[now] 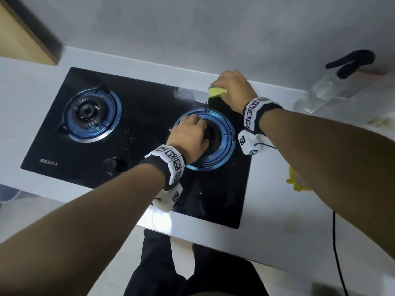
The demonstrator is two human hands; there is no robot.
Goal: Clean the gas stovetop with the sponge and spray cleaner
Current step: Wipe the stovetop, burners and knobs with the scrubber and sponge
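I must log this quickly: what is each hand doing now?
Left hand: curled on the right burner's center part.
Right hand: holding the sponge at the stovetop's back edge.

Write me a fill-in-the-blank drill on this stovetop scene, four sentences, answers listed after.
1. The right hand presses a yellow-green ____ at the stovetop's back edge.
2. The left hand rests on the ____ burner.
3. The rings around both burners are ____.
4. The spray bottle lies to the ____ of the stovetop.

Answers: sponge; right; blue; right
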